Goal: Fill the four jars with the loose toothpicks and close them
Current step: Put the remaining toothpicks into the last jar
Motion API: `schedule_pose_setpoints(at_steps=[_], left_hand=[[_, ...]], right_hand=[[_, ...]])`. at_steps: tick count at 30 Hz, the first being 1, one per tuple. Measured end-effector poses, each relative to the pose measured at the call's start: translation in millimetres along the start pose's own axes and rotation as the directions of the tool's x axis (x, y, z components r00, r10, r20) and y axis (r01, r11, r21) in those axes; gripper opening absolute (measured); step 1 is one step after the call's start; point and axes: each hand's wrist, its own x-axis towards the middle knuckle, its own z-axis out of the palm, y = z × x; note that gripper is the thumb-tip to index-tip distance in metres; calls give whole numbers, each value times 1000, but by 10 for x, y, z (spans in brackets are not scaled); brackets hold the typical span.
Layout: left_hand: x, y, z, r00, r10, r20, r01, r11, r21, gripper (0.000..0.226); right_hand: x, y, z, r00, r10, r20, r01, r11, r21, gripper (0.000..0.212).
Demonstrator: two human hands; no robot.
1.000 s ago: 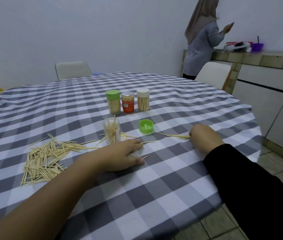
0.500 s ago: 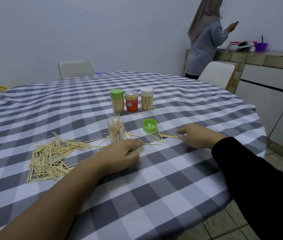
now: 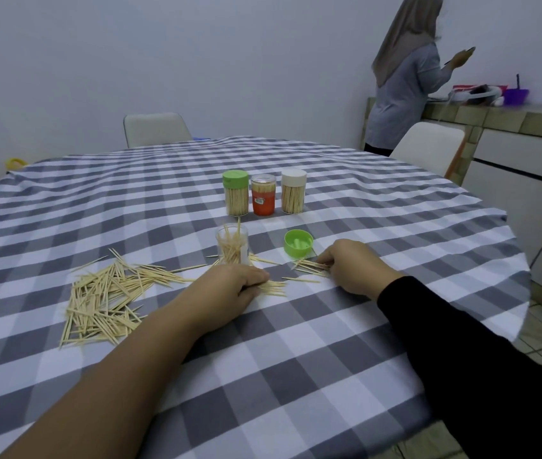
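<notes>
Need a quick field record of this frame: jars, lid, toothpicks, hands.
closed jars: three, in a row, filled
open jar, partly filled, upright
loose lid: green, lying inside-up right of open jar
main pile: toothpicks, left of left hand
left hand, gathering a small bundle on the cloth
right hand, fingers on a few picks
surface: checked tablecloth
</notes>
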Motion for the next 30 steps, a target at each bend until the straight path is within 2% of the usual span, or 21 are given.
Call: schedule_pose_setpoints(at_steps=[4,5,9,11,15,20,24,27,30], left_hand=[[7,-19,0,1000,19,-16,-18,1000,24,40],[15,-19,7,1000,21,-12,-21,999,37,42],[79,-2,74,999,29,45,-32,996,79,44],[110,15,115,997,33,72,-41,994,105,44],[152,18,157,999,26,42,-32,987,159,45],[187,14,159,999,47,20,-50,976,210,44],[186,25,155,998,67,4,-66,972,225,42],[174,32,137,998,60,-12,-56,976,213,39],[191,40,120,999,27,-23,-22,978,209,36]], right_hand=[[106,-69,80,991,90,-102,-82,993,85,26],[119,-90,95,987,125,-99,-120,991,55,33],[115,-207,175,972,224,-76,-228,973,-48,89],[125,-276,236,965,222,-137,-233,970,-70,95],[183,-307,304,955,180,-234,-194,980,-42,78],[208,-251,270,992,52,-117,-46,998,49,59],[226,-264,284,982,-83,-169,88,996,20,32],[212,-244,263,967,-78,-244,75,997,-22,20],[197,-183,235,973,-10,-230,19,999,35,17]])
